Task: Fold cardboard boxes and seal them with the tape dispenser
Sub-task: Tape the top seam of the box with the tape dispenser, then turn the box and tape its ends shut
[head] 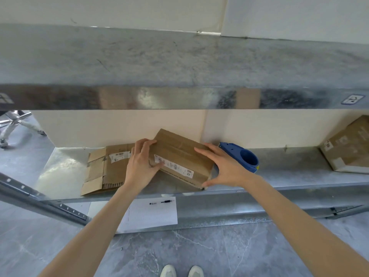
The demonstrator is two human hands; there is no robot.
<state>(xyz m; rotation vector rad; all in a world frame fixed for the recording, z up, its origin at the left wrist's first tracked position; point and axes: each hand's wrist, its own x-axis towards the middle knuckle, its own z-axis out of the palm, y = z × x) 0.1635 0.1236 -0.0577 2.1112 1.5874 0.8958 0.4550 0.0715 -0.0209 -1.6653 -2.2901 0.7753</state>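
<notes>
A rectangular brown cardboard box (pixel 179 154) sits on the scuffed metal shelf (pixel 279 176) — left hand (pixel 139 164) curled over one end, right hand (pixel 225 168) pinching the opposite corner — beside a rounded blue tape dispenser (pixel 243 156).

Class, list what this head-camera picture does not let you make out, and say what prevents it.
Head view only:
- Label print on the box: too small, blurred.
- Tape dispenser: left part hidden by the right hand; tape unseen.
- Flat cardboard: right part hidden by the left hand and box.
- Second box: cut off by the right edge.
- Paper: writing too small.
</notes>
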